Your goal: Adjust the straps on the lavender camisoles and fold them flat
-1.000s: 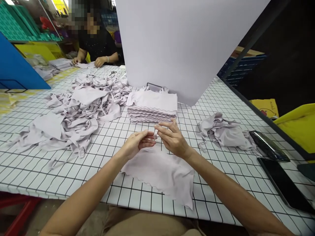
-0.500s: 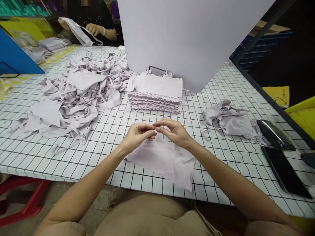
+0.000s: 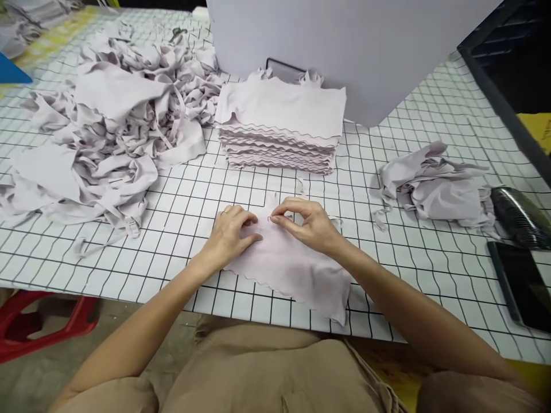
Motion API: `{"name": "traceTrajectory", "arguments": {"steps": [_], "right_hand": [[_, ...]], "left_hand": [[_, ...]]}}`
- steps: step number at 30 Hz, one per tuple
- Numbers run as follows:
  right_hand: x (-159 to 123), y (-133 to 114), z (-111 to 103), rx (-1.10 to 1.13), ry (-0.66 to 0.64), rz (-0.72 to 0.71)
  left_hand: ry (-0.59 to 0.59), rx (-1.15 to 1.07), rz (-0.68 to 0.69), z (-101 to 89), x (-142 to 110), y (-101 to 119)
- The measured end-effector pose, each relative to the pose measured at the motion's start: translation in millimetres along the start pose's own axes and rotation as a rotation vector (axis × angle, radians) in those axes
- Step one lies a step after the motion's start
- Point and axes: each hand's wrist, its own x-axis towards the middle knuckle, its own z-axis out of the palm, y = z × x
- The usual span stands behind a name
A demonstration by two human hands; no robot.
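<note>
A pale lilac-grey garment piece (image 3: 297,269) with a wavy edge lies flat on the table in front of me. My right hand (image 3: 307,223) is over its upper part, thumb and forefinger pinched on a small ring (image 3: 269,218), which looks thin and reddish. Whether the ring is joined to the cloth I cannot tell. Just left of it, my left hand (image 3: 235,232) rests on the garment's left side. Its thumb and forefinger are apart, with nothing seen between them.
Behind the garment stands a neat stack of folded pieces (image 3: 282,109), backed by a large grey panel (image 3: 344,51). A loose heap of garments (image 3: 116,126) covers the left. To the right are a smaller heap (image 3: 439,189), a dark shiny object (image 3: 520,215) and a phone (image 3: 523,287).
My hands, which were touching at the fingertips, have parted. The left has lowered onto the cloth with fingers apart; the right keeps its pinch, and the ring now shows. My view has tilted down.
</note>
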Motion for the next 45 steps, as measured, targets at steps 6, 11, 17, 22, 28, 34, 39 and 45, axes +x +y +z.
{"name": "traceTrajectory", "arguments": {"steps": [6, 11, 17, 22, 28, 34, 39, 45], "right_hand": [[-0.1, 13.2, 16.0, -0.189, -0.034, -0.085], [-1.2, 17.2, 23.5, -0.249, -0.062, -0.122], [-1.1, 21.9, 27.1, -0.287, -0.078, -0.208], [-2.1, 24.1, 28.4, -0.312, -0.093, -0.202], [-1.1, 25.4, 26.1, -0.33, -0.103, -0.219], [1.1, 16.5, 18.4, -0.504, -0.282, -0.276], [15.2, 11.5, 4.7, -0.501, -0.436, -0.257], [70.6, 21.3, -32.3, -0.465, -0.386, -0.082]], "left_hand": [[-0.025, 0.017, -0.01, 4.9, -0.1, -4.0], [0.003, -0.031, 0.0, 11.2, 0.4, -6.7], [0.022, -0.057, 0.011, 15.9, 0.7, -9.0], [0.017, -0.063, 0.008, 15.2, 1.0, -8.4], [0.012, -0.074, 0.009, 14.2, 1.5, -7.6], [0.008, -0.085, 0.011, 14.0, 1.5, -8.0], [0.02, -0.104, 0.006, 10.6, 2.1, -9.4], [0.086, -0.074, -0.082, -0.5, 2.8, -13.7]]}}
